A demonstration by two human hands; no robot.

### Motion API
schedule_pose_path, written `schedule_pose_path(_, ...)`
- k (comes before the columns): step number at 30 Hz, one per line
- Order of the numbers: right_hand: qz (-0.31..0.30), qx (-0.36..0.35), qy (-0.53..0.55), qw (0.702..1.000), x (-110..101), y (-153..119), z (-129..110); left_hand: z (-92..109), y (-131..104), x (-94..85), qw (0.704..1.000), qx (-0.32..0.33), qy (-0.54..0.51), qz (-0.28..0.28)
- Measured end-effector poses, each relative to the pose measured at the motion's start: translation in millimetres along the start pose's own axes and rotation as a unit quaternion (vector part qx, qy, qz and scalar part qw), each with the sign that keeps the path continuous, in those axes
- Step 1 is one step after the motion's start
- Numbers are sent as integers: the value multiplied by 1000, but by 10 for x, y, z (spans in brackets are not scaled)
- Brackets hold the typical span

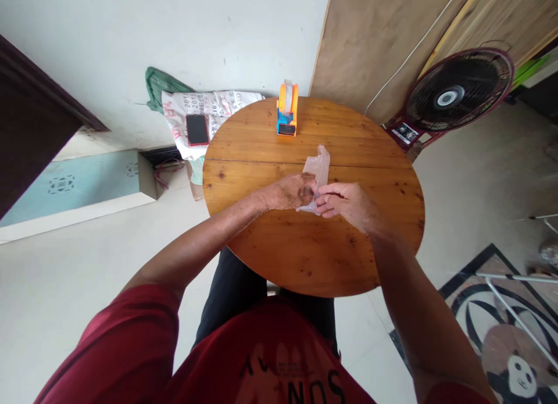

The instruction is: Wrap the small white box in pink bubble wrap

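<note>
A thin, clear plastic bag (321, 164) lies crumpled near the middle of the round wooden table (279, 253). My left hand (299, 190) comes in from the left, its fingers bent round the bag's lower part. From the right, my right hand (342, 203) pinches the bag's lower right edge, its fingertips close to those of my left hand. The bag's upper end sticks out beyond both hands, towards the far side of the table. Part of the bag is hidden under my left hand.
An orange and blue tape dispenser (287, 108) stands at the table's far edge. Left of the table, a phone (197, 129) lies on a printed white sack (178, 107). A fan (451, 96) stands at the back right, beside a wooden panel (370, 38).
</note>
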State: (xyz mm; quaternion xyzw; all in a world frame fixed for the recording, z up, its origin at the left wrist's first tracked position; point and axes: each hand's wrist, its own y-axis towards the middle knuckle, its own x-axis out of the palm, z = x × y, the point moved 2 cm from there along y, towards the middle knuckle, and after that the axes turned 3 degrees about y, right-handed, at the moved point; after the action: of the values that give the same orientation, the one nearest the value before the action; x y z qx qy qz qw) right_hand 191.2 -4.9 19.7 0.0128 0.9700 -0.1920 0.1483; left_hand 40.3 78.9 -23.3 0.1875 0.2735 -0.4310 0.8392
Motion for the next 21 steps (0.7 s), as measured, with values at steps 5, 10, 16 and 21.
schedule_pose_path(5,-22,-78,-106,991,5,-22,36,13,-50,-6,1000,-3,13,16)
schedule_pose_path(10,0,-142,-240,960,80,-23,24,73,-217,4,986,-6,47,159)
schedule_pose_path(16,47,-165,-370,913,182,-27,-16,186,-259,120,980,-2,69,187)
schedule_pose_path(21,77,-147,-452,876,219,-69,8,243,-231,222,980,-16,45,191)
